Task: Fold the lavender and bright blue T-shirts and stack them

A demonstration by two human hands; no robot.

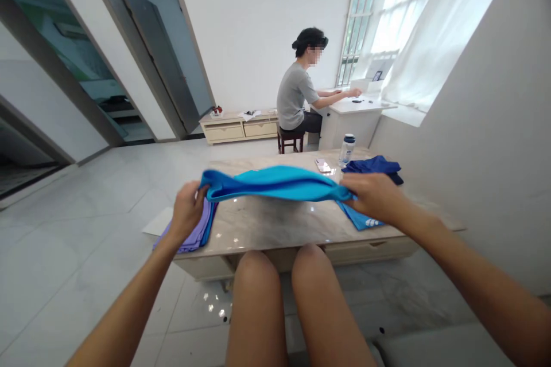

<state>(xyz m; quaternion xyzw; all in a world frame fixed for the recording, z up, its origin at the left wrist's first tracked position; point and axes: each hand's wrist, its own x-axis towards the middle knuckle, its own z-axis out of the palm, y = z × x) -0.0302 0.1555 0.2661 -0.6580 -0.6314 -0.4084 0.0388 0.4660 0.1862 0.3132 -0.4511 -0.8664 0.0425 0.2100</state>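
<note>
A bright blue cloth (275,183) is stretched level above the marble-topped low table (275,223). My left hand (187,212) pinches its left end and my right hand (373,196) grips its right end. Under my left hand lies a stack of folded purple cloths (198,234) at the table's left edge. Below my right hand a blue garment with white print (360,219) lies flat on the table. My bare knees are at the table's near edge.
A dark blue crumpled cloth (374,167), a water bottle (346,149) and a phone (322,166) sit at the table's far right. Beyond, a person (299,97) sits on a stool at a white desk (357,110) by the window. A low cabinet (239,126) stands against the far wall.
</note>
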